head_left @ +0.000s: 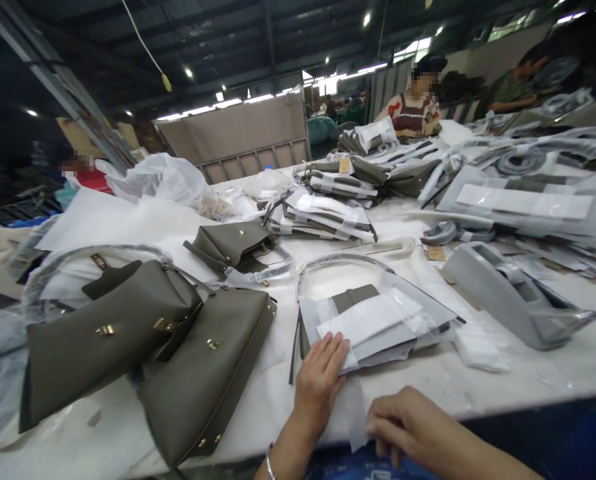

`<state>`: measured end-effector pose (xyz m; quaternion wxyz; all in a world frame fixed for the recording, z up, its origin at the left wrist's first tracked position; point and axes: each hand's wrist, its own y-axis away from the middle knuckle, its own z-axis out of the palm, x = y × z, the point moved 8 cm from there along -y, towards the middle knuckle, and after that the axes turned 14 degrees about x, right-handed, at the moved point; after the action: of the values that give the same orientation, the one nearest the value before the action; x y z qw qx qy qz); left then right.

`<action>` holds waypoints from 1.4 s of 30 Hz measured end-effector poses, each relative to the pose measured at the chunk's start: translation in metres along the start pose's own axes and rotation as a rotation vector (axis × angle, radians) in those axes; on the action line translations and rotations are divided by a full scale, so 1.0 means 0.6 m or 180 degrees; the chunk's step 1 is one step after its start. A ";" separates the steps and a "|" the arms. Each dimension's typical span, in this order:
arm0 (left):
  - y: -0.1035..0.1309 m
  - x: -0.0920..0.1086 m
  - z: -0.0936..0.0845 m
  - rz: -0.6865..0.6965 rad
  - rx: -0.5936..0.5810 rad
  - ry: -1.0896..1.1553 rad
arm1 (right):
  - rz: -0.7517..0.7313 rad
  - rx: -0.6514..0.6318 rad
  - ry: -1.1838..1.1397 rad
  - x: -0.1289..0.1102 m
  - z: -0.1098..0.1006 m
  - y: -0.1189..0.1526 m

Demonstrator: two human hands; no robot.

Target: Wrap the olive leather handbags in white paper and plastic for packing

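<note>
A part-wrapped olive bag (355, 298), with white paper and clear film across its front, lies on the table in front of me. Flat on its near left corner rests my left hand (321, 377), fingers spread, holding nothing. My right hand (408, 423) is closed at the table's front edge, its curled fingertips at the edge of a thin translucent sheet (357, 413) hanging below the bag. The bag's handle, covered in film, arches behind it. Two olive bags with gold clasps, one (208, 360) nearer and one (103, 333) farther left, lie unwrapped.
Behind stand piles of wrapped bags (323, 217) and a small open olive bag (233, 243). A grey wrapped piece (513, 293) lies right, near a larger wrapped bag (528, 203). Crumpled plastic (165, 180) is at the back left. People sit across the table (543, 373) and at far left.
</note>
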<state>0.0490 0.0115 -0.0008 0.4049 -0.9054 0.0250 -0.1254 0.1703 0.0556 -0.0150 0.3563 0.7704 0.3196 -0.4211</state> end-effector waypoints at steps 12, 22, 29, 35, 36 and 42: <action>-0.003 0.004 -0.002 0.0183 0.0359 -0.0178 | -0.1904 0.0660 0.2411 -0.090 -0.125 -0.275; -0.007 0.009 -0.006 0.0276 0.0484 -0.0316 | -0.1894 0.0189 0.2292 -0.092 -0.086 -0.299; -0.004 0.005 -0.005 0.0096 0.0317 -0.0124 | -0.2884 0.1057 0.1820 -0.110 -0.116 -0.142; -0.003 0.003 -0.006 -0.0045 0.0167 0.0081 | -0.3804 0.1157 0.2023 -0.040 -0.063 0.042; -0.002 0.002 -0.006 -0.0073 0.0131 0.0103 | -0.3848 0.1088 0.2080 -0.030 -0.051 0.055; 0.006 -0.001 0.006 -0.0236 0.0024 0.0226 | -0.3426 0.2086 0.1903 -0.060 -0.068 0.030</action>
<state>0.0492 0.0117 -0.0057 0.4022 -0.8991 0.0053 -0.1725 0.1860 0.0725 0.0378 -0.2560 0.6556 0.5979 -0.3837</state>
